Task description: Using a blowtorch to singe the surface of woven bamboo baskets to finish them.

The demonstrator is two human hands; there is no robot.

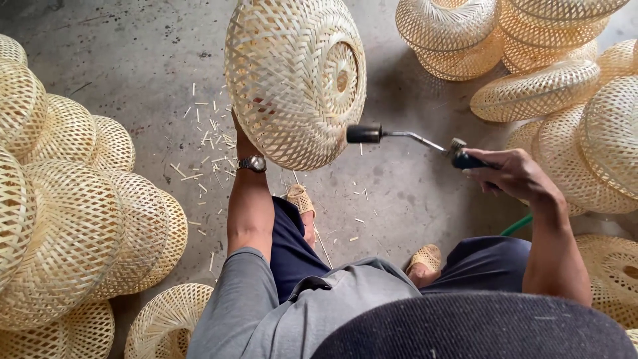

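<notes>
Concrete floor; left hand holds woven shade, right hand grips torch.

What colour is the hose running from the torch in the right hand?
Green; a short stretch of the hose shows below the right hand in the head view.

Soft even daylight, faint shadows, sharp focus, edges stretched.

I count one woven bamboo shade raised in my left hand, one gas torch in my right hand, one wristwatch, two sandals. Stacked shades at both sides overlap; exact number undeterminable.
</notes>
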